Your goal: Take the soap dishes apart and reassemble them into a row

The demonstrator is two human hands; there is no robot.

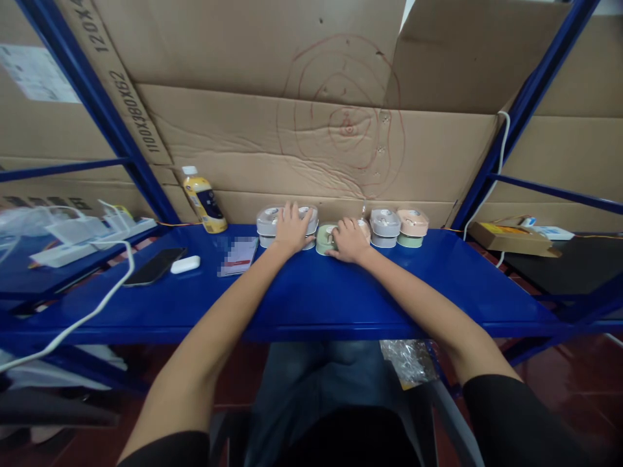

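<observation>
A row of small round containers in clear wrapping stands along the back of the blue shelf (311,298). My left hand (291,228) lies with fingers spread on the white containers (268,224) at the left of the row. My right hand (349,240) curls around a pale green container (324,239) in the middle. Further right stand a white container (385,227) and a peach one on a green one (412,227), untouched.
A yellow bottle (204,206) stands at the back left, with a small card (238,255), a white case (185,264) and a black phone (154,266) nearby. White cables (87,314) cross the left. Cardboard sheets (316,130) form the back wall. A flat box (506,237) lies right.
</observation>
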